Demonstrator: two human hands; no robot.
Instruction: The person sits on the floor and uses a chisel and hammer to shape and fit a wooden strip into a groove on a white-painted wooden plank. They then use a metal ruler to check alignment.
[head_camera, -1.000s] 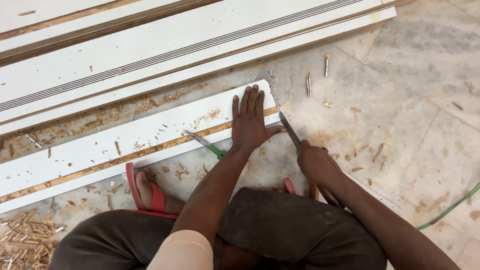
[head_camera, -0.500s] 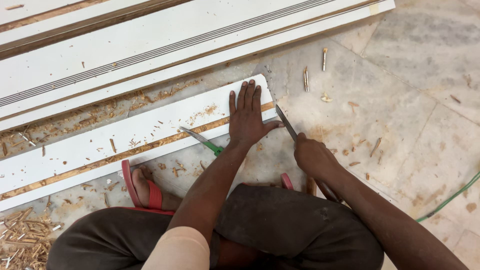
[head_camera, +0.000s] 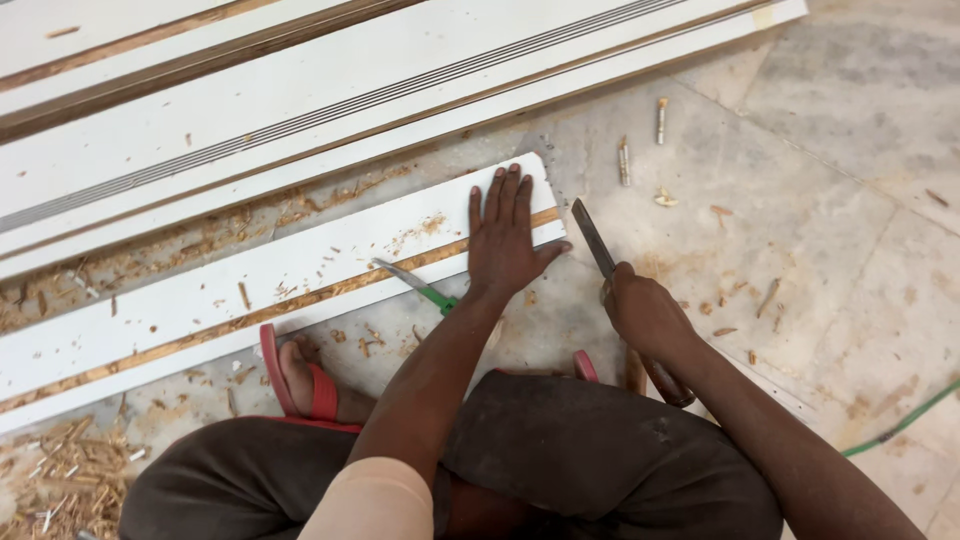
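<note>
My left hand (head_camera: 507, 238) lies flat, fingers together, on the right end of a white laminated board (head_camera: 250, 280) that rests on the floor. My right hand (head_camera: 648, 315) grips a chisel (head_camera: 594, 236) whose metal blade points up toward the board's end corner, close to my left thumb. A green-handled tool (head_camera: 418, 286) lies on the board just left of my left wrist. I am squatting, and my foot in a red sandal (head_camera: 296, 372) sits against the board's near edge.
Longer white boards (head_camera: 400, 90) with grooves lie across the top. Wood chips and shavings litter the stone floor, thickest at the bottom left (head_camera: 60, 480). Two wooden dowels (head_camera: 640, 140) lie to the upper right. A green cord (head_camera: 900, 425) runs along the right edge.
The view has shifted slightly. My right hand with the chisel has stayed near the board's end, and my left hand remains pressed flat on the board.
</note>
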